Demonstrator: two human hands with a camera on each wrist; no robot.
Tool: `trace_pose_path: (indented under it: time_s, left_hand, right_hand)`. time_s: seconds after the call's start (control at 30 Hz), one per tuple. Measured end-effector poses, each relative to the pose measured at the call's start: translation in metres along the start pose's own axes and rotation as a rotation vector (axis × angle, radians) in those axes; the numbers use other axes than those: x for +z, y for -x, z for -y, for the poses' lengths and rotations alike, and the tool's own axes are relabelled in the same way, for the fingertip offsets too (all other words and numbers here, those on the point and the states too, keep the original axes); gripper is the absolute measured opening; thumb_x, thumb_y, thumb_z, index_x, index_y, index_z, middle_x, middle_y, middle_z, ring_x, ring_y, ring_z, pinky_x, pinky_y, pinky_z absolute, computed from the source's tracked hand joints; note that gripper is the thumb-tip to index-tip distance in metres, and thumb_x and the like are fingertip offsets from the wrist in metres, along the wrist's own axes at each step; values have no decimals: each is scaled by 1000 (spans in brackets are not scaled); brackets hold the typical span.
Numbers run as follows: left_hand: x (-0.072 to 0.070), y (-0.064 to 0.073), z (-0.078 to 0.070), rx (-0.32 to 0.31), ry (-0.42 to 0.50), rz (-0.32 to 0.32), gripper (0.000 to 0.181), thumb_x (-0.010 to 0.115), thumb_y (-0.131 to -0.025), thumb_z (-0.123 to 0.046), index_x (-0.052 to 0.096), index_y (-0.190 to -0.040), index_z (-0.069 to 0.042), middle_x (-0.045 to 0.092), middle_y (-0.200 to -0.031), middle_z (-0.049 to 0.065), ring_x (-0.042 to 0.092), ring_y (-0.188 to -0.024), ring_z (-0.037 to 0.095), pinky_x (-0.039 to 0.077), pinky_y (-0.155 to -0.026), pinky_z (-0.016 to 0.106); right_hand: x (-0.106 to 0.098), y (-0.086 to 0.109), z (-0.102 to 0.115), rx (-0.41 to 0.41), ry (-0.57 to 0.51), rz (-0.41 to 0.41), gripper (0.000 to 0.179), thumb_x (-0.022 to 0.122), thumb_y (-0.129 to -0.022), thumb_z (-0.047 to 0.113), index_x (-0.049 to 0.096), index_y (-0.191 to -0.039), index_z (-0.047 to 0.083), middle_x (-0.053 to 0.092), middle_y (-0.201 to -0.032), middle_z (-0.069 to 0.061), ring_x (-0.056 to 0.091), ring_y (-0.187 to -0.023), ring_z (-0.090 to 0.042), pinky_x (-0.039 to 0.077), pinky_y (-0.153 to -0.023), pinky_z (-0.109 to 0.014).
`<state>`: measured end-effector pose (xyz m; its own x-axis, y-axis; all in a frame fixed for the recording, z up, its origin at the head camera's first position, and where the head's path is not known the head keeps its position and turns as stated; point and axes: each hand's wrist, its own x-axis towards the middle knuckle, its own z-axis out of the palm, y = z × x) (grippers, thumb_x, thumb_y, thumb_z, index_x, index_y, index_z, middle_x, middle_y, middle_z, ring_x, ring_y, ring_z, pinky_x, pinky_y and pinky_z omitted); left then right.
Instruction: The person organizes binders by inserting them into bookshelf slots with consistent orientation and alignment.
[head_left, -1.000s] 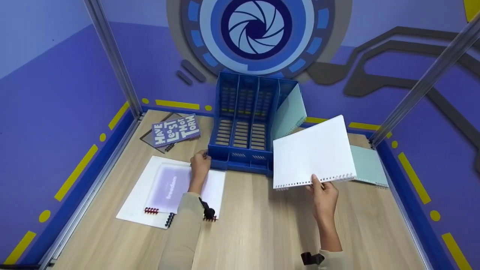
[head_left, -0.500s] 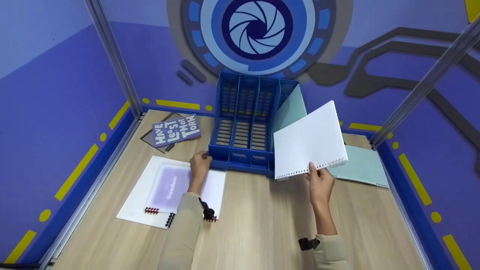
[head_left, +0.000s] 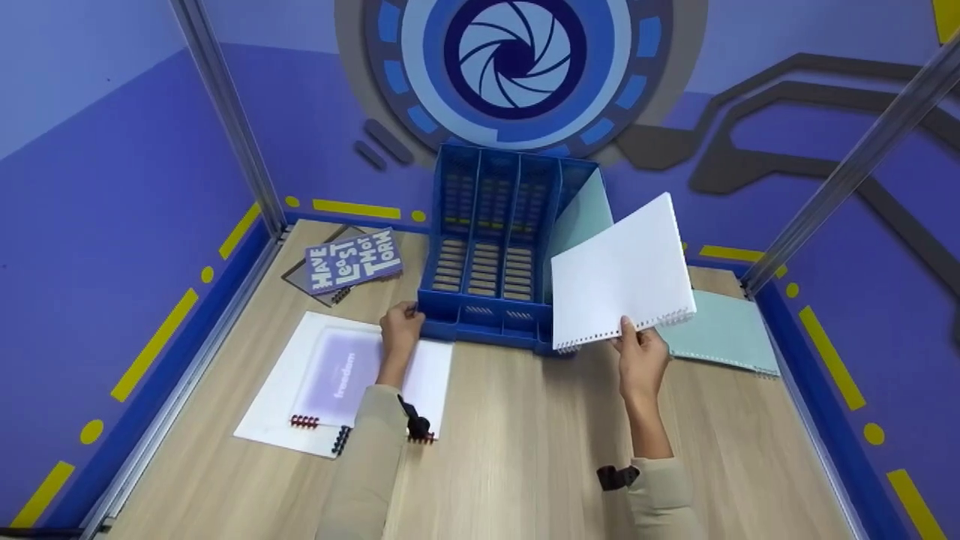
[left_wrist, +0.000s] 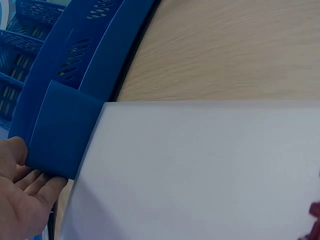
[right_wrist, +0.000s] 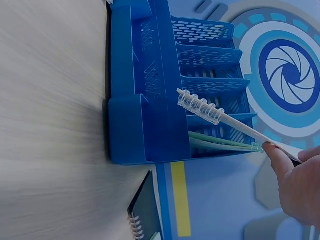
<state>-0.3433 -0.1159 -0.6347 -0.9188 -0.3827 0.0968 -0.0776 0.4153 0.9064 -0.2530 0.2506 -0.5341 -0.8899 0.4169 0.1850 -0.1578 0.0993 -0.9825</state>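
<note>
My right hand [head_left: 643, 360] pinches a white spiral notebook [head_left: 622, 277] by its bound edge, thumb on top. The notebook is tilted in the air, overlapping the right front of the blue file organizer [head_left: 480, 322] in the head view. In the right wrist view its clear coil [right_wrist: 200, 106] hangs by the organizer's dividers. At the organizer's left front corner, my left hand [head_left: 401, 330] grips the small front tray [left_wrist: 65, 130], thumb on one side and fingers curled on the other. A pale green notebook [head_left: 589, 214] leans in the rightmost slot.
Another pale green notebook [head_left: 724, 330] lies on the table [head_left: 517, 450] at right. Under my left forearm are a white notebook [head_left: 274, 405] and a purple "freedom" notebook [head_left: 330, 375]. A lettered purple notebook [head_left: 352, 260] rests on a dark one at back left.
My right hand has moved forward and slightly left, bringing the white notebook up closer to the organizer's right slot. My left hand stays at the corner.
</note>
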Motion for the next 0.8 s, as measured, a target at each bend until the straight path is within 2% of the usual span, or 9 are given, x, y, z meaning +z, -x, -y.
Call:
trace_pose_path:
  time_s: [0.1, 0.3, 0.43, 0.63, 0.8]
  left_hand:
    - [0, 0, 0, -6, 3, 2, 30, 68, -86, -6, 74, -114, 1, 76, -102, 16, 70, -101, 31, 52, -94, 46]
    - [1, -1, 1, -2, 22, -2, 28, 68, -86, -6, 75, -112, 2, 75, -102, 17, 70, -100, 30, 52, -94, 45]
    - [1, -1, 1, -3, 36, -6, 28, 69, -86, -5, 74, -112, 3, 75, -102, 17, 70, -100, 30, 52, -94, 44]
    - [0, -3, 1, -11, 27, 22, 29, 67, -88, -5, 74, -115, 3, 75, -106, 18, 70, -104, 30, 53, -94, 42]
    - [-3, -4, 0, -13, -3, 39, 28, 64, -90, -5, 74, -116, 3, 75, -107, 19, 70, -105, 32, 52, -94, 44]
  right_hand:
    - [1, -4, 0, -9, 7, -6, 36, 54, -105, 12, 58, -135, -9, 65, -125, -27, 72, -104, -24, 57, -84, -27]
    - [5, -12, 0, -3, 42, -22, 36, 54, -105, 15, 61, -133, -7, 67, -122, -25, 71, -105, -30, 57, -82, -26]
    - [13, -16, 1, -16, 33, -45, 35, 55, -105, 14, 62, -132, -6, 67, -123, -26, 71, -105, -26, 57, -82, -25]
    - [27, -24, 1, -74, 46, -142, 30, 58, -103, 14, 68, -122, -8, 70, -114, -28, 74, -89, -11, 57, -76, -20]
    - [42, -31, 3, -116, 86, -208, 29, 58, -104, 15, 70, -120, -6, 72, -108, -25, 72, -88, -20, 54, -72, -16]
